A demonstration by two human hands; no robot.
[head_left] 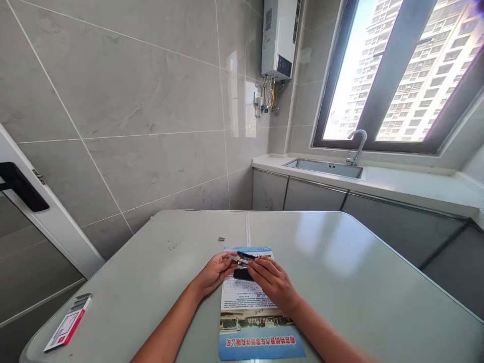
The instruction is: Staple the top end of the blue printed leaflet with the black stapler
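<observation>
A black stapler (242,274) is between my two hands, its upper arm lifted away from the black base and the metal magazine showing. My right hand (275,283) is closed over the stapler from the right, fingers along its hinge side. From the left, my left hand (216,272) pinches at the front tip of the magazine; whether a small piece sits in those fingertips I cannot tell. Beneath both hands lies a printed sheet (247,301) with blue edges, a photo band and red lettering. Beyond the sheet, short strips of staples (221,239) rest on the table.
The light table (181,322) has a seam down its middle. A red and white package (68,325) lies at its left edge, near a white-framed door (49,217). Behind stand a counter (408,179) with a sink (321,167) and a wall-mounted heater (279,40).
</observation>
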